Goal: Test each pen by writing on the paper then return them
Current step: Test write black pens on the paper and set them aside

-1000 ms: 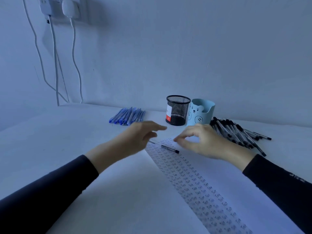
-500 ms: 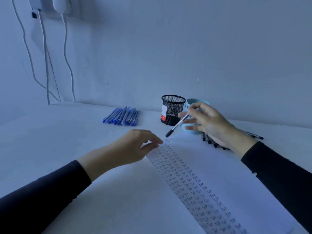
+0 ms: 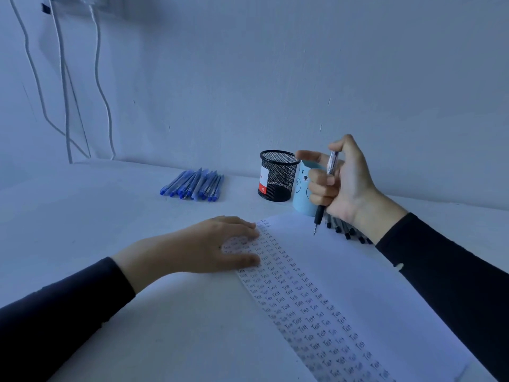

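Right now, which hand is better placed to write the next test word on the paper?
The right hand: it grips the pen with the tip pointing down over the paper. The left hand lies flat on the paper's written columns and holds no pen.

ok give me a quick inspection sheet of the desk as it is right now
surface: white table, with the paper lying on it
job's things: paper with rows of "Test" down its left part; one pen held tip down over the paper; blue pens piled left of the cups; black pens piled behind the right wrist; mesh cup and bear cup side by side
clutter: nothing seen
grips: left hand flat on the paper's far left corner; right hand grips the pen, thumb on its top end
cables: white cables hang down the wall at far left
surroundings: plain wall
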Demonstrator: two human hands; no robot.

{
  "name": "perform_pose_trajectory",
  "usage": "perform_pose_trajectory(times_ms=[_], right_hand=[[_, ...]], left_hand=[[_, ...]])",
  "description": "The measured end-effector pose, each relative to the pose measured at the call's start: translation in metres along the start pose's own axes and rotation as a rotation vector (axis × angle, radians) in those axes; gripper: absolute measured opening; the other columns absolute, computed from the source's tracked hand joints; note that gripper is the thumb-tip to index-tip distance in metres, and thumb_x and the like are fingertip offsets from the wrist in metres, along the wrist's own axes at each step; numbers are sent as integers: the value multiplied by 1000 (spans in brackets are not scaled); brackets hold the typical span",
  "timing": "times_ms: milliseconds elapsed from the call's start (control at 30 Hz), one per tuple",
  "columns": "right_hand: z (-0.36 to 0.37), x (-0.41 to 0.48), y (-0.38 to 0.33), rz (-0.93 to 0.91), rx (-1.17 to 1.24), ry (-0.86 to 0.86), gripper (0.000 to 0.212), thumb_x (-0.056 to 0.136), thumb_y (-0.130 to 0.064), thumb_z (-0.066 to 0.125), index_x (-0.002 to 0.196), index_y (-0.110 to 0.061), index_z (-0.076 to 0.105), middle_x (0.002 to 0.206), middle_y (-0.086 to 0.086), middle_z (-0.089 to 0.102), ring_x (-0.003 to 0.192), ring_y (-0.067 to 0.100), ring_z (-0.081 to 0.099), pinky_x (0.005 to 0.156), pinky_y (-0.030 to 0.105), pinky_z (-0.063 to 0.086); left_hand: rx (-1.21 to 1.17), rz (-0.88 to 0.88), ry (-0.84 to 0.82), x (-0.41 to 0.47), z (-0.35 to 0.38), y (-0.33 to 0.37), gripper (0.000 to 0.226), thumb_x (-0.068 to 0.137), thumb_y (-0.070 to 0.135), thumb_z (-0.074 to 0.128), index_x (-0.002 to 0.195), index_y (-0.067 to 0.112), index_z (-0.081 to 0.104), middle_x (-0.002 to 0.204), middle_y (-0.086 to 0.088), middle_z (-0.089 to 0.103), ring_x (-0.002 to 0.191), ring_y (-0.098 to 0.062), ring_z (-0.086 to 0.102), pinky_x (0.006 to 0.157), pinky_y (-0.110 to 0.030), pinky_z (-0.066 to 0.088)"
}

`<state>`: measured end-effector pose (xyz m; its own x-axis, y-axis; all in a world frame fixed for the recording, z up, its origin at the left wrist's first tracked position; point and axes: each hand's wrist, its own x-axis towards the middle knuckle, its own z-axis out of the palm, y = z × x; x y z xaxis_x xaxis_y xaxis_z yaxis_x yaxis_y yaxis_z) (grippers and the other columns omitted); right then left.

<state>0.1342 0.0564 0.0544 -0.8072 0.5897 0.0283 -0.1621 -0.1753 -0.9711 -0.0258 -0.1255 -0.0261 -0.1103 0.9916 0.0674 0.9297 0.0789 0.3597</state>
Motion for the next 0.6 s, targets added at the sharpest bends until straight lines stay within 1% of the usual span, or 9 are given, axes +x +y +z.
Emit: perform_pose_trajectory(times_ms=[67,133,200,267,333,400,467,533,600], right_hand=[[2,1,2,-15,-98,-3,31,91,-40,48,103,-16,64,46,-7,30,35,5,14,37,18,10],[4,4,6,-51,-156,-1,33,91,-28,58,119,-12,62,49,-7,41,34,4,19,34,17,15],[3,6,9,-20,-116,-69,35,98,-19,48,128,-6,60,60,2,59,38,7,40,38,17,34],[3,5,13,127,-145,-205,45,102,-30,33,128,-5,60,77,16,68,60,23,65,54,27,53],[2,6,20,221,-380,-232,63,103,-45,19,120,-5,64,64,18,64,54,25,61,50,27,47],[2,8,28,207,-487,-208,63,103,-49,23,119,-4,64,59,13,62,47,18,52,44,25,42],[0,12,34,185,-375,-237,46,104,-35,36,127,-3,58,86,17,73,63,18,63,54,25,53],[-4,16,36,160,-313,-263,35,101,-22,44,128,-4,57,111,18,71,84,19,68,71,26,58],[-7,20,39,104,-372,-242,29,100,-15,48,123,-4,62,107,14,72,83,16,65,70,23,56]], left_hand=[[12,3,-9,-1,-2,1,76,74,77,48,139,38,47,147,22,39,135,2,33,117,-27,25],[38,11,0,0,-2,1,76,74,77,47,139,38,47,145,21,41,133,1,33,116,-26,25],[46,22,22,0,1,1,75,75,79,43,138,38,48,141,20,43,130,1,35,113,-24,27],[18,25,48,1,5,-1,77,76,82,36,136,36,50,136,18,44,125,2,36,110,-20,28],[1,20,62,2,8,-3,80,76,84,30,136,34,50,132,17,44,123,2,37,109,-19,28],[8,5,60,2,8,-4,78,78,81,32,137,34,49,132,18,42,124,2,36,110,-20,28],[17,-18,37,2,7,-2,76,79,79,34,141,35,45,138,20,39,129,2,33,113,-20,24],[12,-45,5,2,5,0,73,81,74,37,144,36,41,146,21,35,134,2,29,114,-17,17],[-1,-60,-13,2,4,2,75,78,72,39,145,37,38,149,22,31,136,3,27,112,-14,14]])
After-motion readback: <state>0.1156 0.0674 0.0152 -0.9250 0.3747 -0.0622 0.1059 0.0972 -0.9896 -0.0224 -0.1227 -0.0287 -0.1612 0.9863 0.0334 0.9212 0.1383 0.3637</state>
